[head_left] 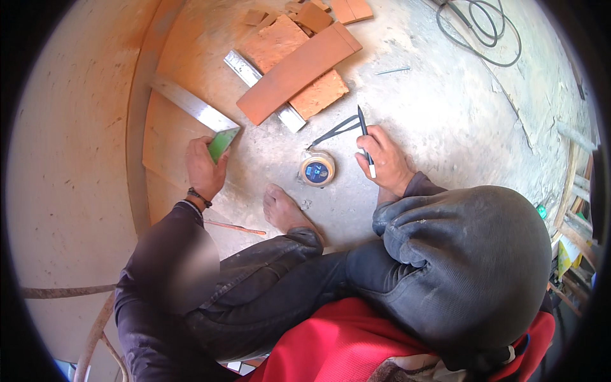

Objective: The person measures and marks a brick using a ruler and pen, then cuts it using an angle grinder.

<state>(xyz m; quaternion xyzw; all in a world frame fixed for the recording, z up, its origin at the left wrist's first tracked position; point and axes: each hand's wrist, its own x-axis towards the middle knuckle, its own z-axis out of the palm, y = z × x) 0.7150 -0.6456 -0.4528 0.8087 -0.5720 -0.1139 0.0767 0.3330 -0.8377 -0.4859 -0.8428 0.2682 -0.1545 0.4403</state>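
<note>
My left hand (pixel 205 167) is closed around the green handle of a try square (pixel 198 112), whose metal blade points up and left toward the wall. In my right hand (pixel 389 159) is a slim black pencil (pixel 363 129) with a white end, its dark tip pointing away from me. Between my hands, on the floor, lies a round tape measure (pixel 317 170) with a black wrist strap. Beyond it a long terracotta tile (pixel 299 73) rests across rough orange blocks (pixel 319 94) and a metal bar (pixel 292 119).
Broken terracotta pieces (pixel 313 16) lie behind the long tile. A thin metal rod (pixel 393 70) and a coiled black cable (pixel 519 48) are on the floor to the right. The wall (pixel 76 140) rises at left. My bare foot (pixel 284 209) stands near the tape measure.
</note>
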